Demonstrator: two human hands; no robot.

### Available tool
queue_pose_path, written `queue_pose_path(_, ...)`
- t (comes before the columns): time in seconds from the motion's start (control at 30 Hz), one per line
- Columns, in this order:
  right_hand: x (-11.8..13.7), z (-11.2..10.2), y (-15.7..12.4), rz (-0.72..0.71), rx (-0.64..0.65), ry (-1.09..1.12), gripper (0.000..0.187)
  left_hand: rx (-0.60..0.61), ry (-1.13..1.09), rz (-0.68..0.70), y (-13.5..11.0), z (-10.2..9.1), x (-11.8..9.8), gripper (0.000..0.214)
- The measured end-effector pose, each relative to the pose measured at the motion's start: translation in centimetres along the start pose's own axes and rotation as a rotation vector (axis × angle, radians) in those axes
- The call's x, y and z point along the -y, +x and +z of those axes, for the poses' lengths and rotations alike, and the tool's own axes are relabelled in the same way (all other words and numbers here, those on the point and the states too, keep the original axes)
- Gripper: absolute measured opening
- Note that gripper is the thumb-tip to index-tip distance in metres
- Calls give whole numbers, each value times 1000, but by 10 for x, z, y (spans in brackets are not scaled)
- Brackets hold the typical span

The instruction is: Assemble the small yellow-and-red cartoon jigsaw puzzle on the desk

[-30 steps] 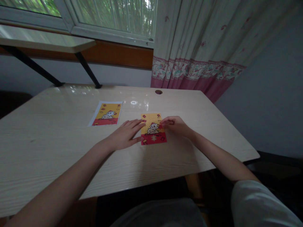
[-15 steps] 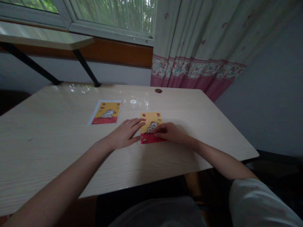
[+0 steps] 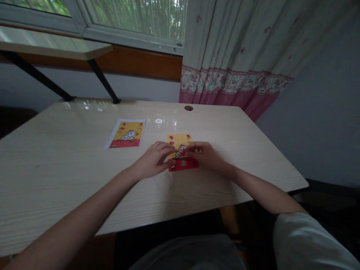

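A small yellow and red jigsaw puzzle [image 3: 180, 139] with a white cartoon animal lies on the desk in front of me. In its red lower part a pale gap [image 3: 183, 163] shaped like one piece shows. Between the thumb and fingertips of my right hand [image 3: 206, 155] is a small red puzzle piece [image 3: 182, 153], held just above the picture. My left hand [image 3: 154, 160] rests at the puzzle's left edge, thumb and fingers apart, fingertips over the picture and holding nothing.
Left of the puzzle lies a printed sheet [image 3: 128, 134] with the same picture and a white border. The wooden desk [image 3: 84, 180] has a round cable hole [image 3: 188, 108] near its back edge. A raised shelf [image 3: 56, 44] on black legs stands at the back left, and a curtain [image 3: 225, 80] hangs behind.
My right hand has lifted a red piece off the puzzle's lower part, uncovering the gap. My left hand's fingers have bent and shifted slightly right.
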State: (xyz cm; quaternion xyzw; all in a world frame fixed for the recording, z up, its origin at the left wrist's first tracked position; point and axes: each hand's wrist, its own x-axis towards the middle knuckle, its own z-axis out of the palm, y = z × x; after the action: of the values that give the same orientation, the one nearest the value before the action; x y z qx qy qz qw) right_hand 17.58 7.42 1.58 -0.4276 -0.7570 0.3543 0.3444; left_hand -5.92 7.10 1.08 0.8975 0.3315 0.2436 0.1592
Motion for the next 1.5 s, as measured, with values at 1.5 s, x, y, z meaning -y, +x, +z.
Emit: queue_pose_path(1.5, 2, -9, -10, -617, -93, -537, 17, -174, -883, -583, 12, 24, -21, 25)
